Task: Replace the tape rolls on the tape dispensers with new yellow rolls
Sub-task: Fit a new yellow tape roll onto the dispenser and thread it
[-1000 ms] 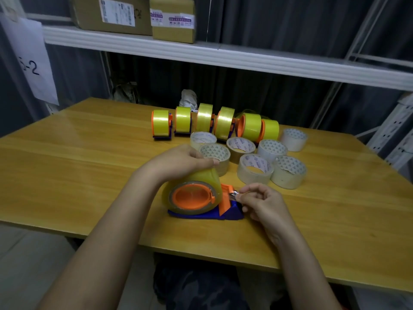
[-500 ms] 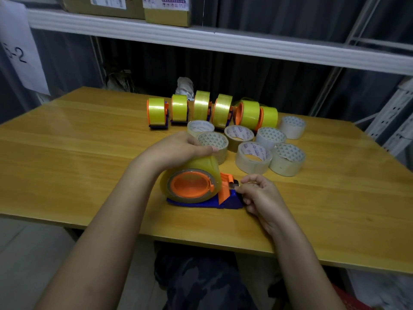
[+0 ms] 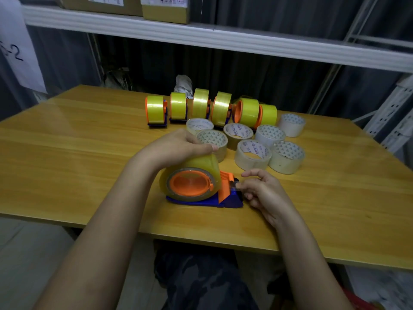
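Your left hand (image 3: 178, 148) grips the yellow roll (image 3: 201, 163) from above; the cutter (image 3: 232, 186) sits right, touching your loosely curled right hand (image 3: 261, 193).

The left hand (image 3: 178, 147) covers the top of the yellow roll (image 3: 196, 166). The cartons (image 3: 165, 7) on the shelf are cut by the upper edge. Labels inside the clear rolls (image 3: 252, 151) are too small to read.
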Demonstrator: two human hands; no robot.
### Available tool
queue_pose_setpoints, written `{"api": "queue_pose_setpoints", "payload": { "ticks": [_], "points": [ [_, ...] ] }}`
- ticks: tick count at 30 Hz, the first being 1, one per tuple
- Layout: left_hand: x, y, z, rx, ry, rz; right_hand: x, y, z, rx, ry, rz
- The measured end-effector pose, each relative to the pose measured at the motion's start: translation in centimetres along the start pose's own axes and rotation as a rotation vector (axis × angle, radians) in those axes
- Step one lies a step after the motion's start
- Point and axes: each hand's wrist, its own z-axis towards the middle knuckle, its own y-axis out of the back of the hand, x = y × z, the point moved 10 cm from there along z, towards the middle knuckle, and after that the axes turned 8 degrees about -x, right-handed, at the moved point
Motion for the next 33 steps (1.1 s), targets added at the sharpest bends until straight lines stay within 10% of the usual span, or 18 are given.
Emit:
{"api": "queue_pose_setpoints", "payload": {
  "ticks": [33],
  "points": [
    [0.1, 0.2, -1.4, -0.079, 0.014, -0.058, 1.1, 1.3, 0.4, -0.191, 0.229, -0.124]
  ]
}}
